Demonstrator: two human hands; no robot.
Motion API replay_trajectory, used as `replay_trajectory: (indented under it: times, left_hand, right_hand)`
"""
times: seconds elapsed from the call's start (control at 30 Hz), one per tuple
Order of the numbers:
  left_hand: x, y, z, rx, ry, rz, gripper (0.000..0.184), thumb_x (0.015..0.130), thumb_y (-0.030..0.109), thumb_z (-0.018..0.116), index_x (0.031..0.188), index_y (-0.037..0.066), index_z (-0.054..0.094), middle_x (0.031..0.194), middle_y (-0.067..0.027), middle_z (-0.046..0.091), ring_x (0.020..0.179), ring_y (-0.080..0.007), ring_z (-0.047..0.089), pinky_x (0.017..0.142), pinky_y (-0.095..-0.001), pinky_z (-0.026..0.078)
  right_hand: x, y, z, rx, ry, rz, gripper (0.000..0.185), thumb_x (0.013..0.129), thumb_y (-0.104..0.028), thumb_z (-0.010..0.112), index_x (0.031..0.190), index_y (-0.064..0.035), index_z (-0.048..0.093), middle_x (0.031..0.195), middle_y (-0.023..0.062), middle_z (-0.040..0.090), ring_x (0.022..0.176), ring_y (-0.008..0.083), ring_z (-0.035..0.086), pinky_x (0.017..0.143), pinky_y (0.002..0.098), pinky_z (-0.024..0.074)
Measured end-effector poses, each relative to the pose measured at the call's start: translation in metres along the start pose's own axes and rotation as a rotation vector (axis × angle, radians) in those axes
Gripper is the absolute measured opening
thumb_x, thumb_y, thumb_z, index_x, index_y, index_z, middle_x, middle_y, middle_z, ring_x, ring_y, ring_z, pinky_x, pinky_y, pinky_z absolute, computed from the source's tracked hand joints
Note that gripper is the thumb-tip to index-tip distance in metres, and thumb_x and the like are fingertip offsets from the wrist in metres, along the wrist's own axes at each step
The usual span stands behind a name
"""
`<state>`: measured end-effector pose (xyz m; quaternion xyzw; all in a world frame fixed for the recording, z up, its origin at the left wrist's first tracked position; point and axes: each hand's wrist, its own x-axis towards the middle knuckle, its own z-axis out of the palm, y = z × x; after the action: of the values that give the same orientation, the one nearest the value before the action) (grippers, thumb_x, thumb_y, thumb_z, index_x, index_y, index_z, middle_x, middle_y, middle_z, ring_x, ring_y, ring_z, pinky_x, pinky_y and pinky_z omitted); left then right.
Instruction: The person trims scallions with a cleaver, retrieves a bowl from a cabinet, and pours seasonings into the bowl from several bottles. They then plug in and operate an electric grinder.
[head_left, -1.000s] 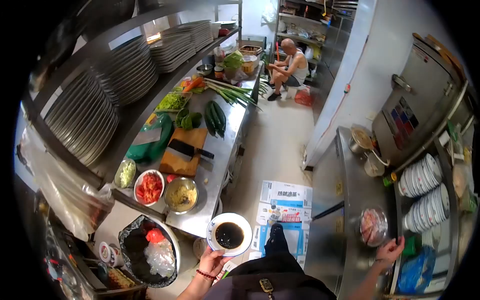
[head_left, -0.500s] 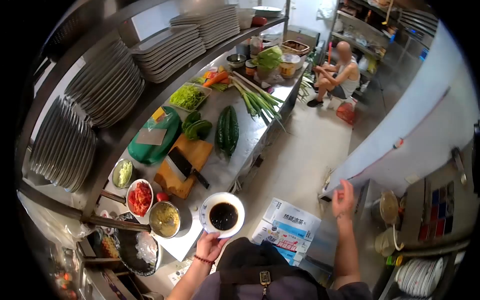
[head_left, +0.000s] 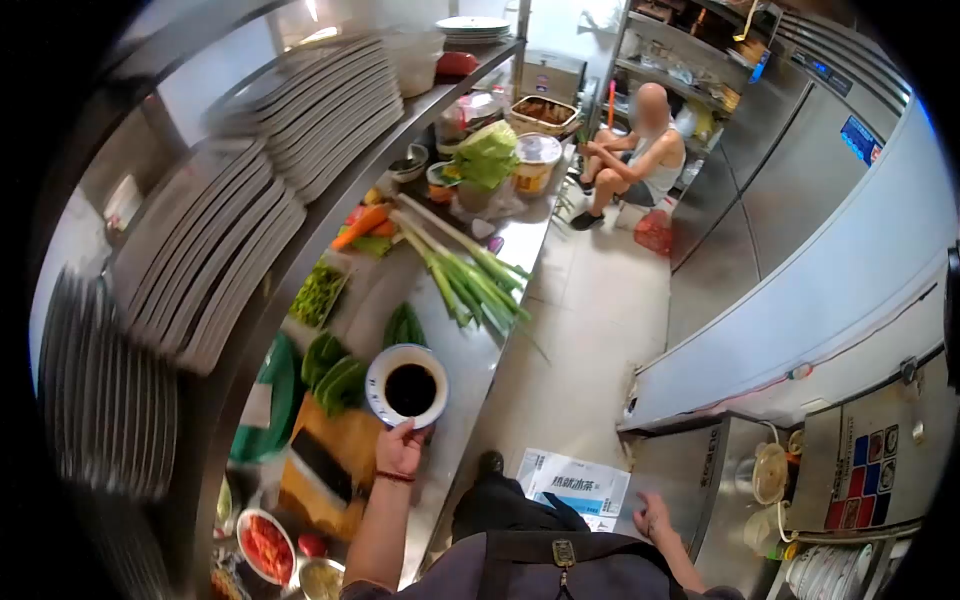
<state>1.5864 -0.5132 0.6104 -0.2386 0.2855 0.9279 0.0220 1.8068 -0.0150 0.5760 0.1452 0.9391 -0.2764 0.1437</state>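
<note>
My left hand (head_left: 400, 450) grips the near rim of a white bowl (head_left: 378, 388) with blue marks, thumb on the edge. Dark liquid (head_left: 410, 389) lies in it. The bowl is held above the steel counter and covers part of a dark green cucumber (head_left: 405, 325). Left of that wrist, a cleaver (head_left: 320, 465) rests on a wooden cutting board (head_left: 368, 440), with green pepper pieces (head_left: 335, 370) at the board's far end. My right hand (head_left: 652, 517) hangs low at my right side, holding nothing, fingers loosely apart, near a flattened printed carton (head_left: 575, 485) on the floor.
Scallions (head_left: 455, 270), a carrot (head_left: 360, 228) and a lettuce (head_left: 487, 155) lie along the counter (head_left: 450, 375). Stacked plates (head_left: 215, 255) fill the shelf above. A bowl of red pieces (head_left: 267, 545) stands near left. A seated person (head_left: 650, 150) is by the far shelves; steel cabinets (head_left: 740, 200) stand right.
My left hand has carried the bowl forward, from beside the board to over the cucumber. My right hand has dropped lower. The view has moved forward along the counter.
</note>
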Motion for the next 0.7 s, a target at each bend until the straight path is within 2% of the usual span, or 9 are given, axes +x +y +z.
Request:
replay_trajectory:
  times: [0.13, 0.23, 0.27, 0.3, 0.4, 0.43, 0.47, 0.53, 0.7]
  left_hand:
    - [0.097, 0.035, 0.027, 0.037, 0.029, 0.064, 0.049, 0.083, -0.011, 0.049, 0.128, 0.005, 0.042, 0.120, -0.0151, 0.054, 0.104, -0.0313, 0.057, 0.089, -0.0427, 0.053]
    - [0.188, 0.051, 0.001, 0.087, 0.012, 0.122, 0.036, 0.086, -0.005, 0.052, 0.122, -0.002, 0.047, 0.114, -0.0155, 0.057, 0.104, -0.0300, 0.056, 0.091, -0.0401, 0.050]
    - [0.212, 0.061, -0.003, 0.041, 0.081, 0.034, 0.032, 0.086, -0.005, 0.053, 0.118, -0.005, 0.051, 0.113, -0.0155, 0.057, 0.105, -0.0291, 0.054, 0.093, -0.0373, 0.046]
    - [0.278, 0.067, -0.069, 0.713, -0.154, 0.191, 0.037, 0.088, -0.002, 0.051, 0.124, -0.002, 0.049, 0.118, -0.0132, 0.056, 0.106, -0.0305, 0.054, 0.095, -0.0372, 0.045]
    - [0.322, 0.095, -0.050, 1.013, -0.154, 0.104, 0.036, 0.093, 0.009, 0.048, 0.125, -0.007, 0.047, 0.133, -0.0155, 0.047, 0.115, -0.0255, 0.048, 0.098, -0.0339, 0.041]
    - [0.348, 0.099, -0.057, 0.460, -0.025, -0.025, 0.042, 0.094, 0.010, 0.047, 0.132, -0.005, 0.039, 0.136, -0.0173, 0.042, 0.121, -0.0275, 0.044, 0.100, -0.0346, 0.040]
    - [0.369, 0.103, -0.063, -0.079, 0.156, -0.166, 0.049, 0.095, 0.010, 0.046, 0.138, -0.004, 0.030, 0.140, -0.0191, 0.037, 0.126, -0.0294, 0.039, 0.103, -0.0354, 0.039]
    - [0.384, 0.100, -0.064, 0.264, 0.164, -0.003, 0.050, 0.095, 0.013, 0.046, 0.140, -0.002, 0.028, 0.140, -0.0201, 0.035, 0.125, -0.0308, 0.040, 0.101, -0.0363, 0.041]
    - [0.393, 0.070, -0.015, 0.609, 0.275, 0.024, 0.047, 0.095, 0.013, 0.046, 0.138, -0.002, 0.032, 0.138, -0.0196, 0.038, 0.123, -0.0305, 0.042, 0.099, -0.0367, 0.042]
  right_hand:
    - [0.008, 0.012, 0.004, -0.180, -0.218, 0.107, 0.044, 0.074, -0.018, 0.064, 0.115, -0.0053, 0.057, 0.111, 0.0225, 0.058, 0.096, 0.0366, 0.059, 0.083, 0.0386, 0.0487]
    - [0.027, -0.019, 0.000, 0.023, -0.337, 0.310, 0.043, 0.078, -0.021, 0.063, 0.116, -0.0041, 0.057, 0.106, 0.0225, 0.061, 0.097, 0.0347, 0.060, 0.085, 0.0382, 0.0480]
    - [0.032, -0.018, 0.007, 0.099, -0.317, 0.356, 0.042, 0.079, -0.021, 0.063, 0.116, -0.0033, 0.057, 0.104, 0.0228, 0.062, 0.097, 0.0338, 0.060, 0.085, 0.0377, 0.0479]
    - [0.039, -0.035, 0.002, 0.031, -0.243, 0.349, 0.040, 0.079, -0.020, 0.065, 0.112, -0.0004, 0.057, 0.097, 0.0206, 0.063, 0.089, 0.0282, 0.062, 0.081, 0.0362, 0.0497]
    - [0.057, -0.034, 0.012, 0.143, -0.111, 0.257, 0.033, 0.077, -0.023, 0.065, 0.105, -0.0065, 0.060, 0.083, 0.0138, 0.063, 0.076, 0.0230, 0.060, 0.069, 0.0364, 0.0513]
    - [0.062, -0.034, 0.014, 0.003, 0.025, 0.030, 0.035, 0.076, -0.022, 0.063, 0.107, -0.0055, 0.059, 0.091, 0.0183, 0.063, 0.085, 0.0316, 0.061, 0.075, 0.0407, 0.0502]
    - [0.063, -0.052, -0.002, 0.068, 0.001, 0.108, 0.040, 0.075, -0.023, 0.063, 0.110, -0.0045, 0.057, 0.102, 0.0189, 0.062, 0.091, 0.0360, 0.060, 0.079, 0.0414, 0.0487]
    - [0.059, -0.065, -0.014, 0.127, 0.013, 0.163, 0.040, 0.076, -0.021, 0.062, 0.112, -0.0041, 0.057, 0.105, 0.0184, 0.062, 0.096, 0.0351, 0.059, 0.083, 0.0403, 0.0478]
    - [0.015, -0.053, 0.008, 0.202, 0.065, 0.386, 0.039, 0.076, -0.023, 0.060, 0.112, -0.0058, 0.056, 0.102, 0.0167, 0.062, 0.098, 0.0335, 0.059, 0.083, 0.0408, 0.0473]
